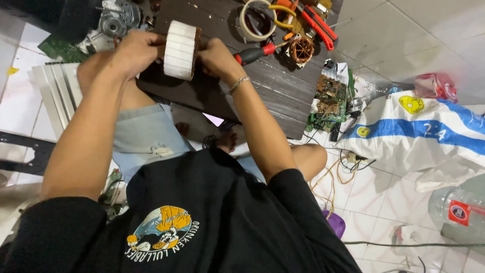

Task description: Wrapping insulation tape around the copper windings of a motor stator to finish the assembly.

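Between both hands I hold a round motor stator point(180, 49), its outside wrapped in white tape and a band of copper winding showing on its right edge. My left hand point(136, 50) grips its left side. My right hand point(217, 56), with a metal bracelet at the wrist, presses against its right side. The stator hangs just above a dark wooden board point(262, 86) that rests over my knees.
On the board lie a red-handled screwdriver point(255, 53), a roll of tape point(256, 20), a small copper coil point(301, 49) and red-and-yellow pliers point(313, 20). Green circuit boards point(327, 103), a white-and-blue sack point(424, 131), loose wires and a clear plastic bottle point(457, 210) lie on the tiled floor at the right.
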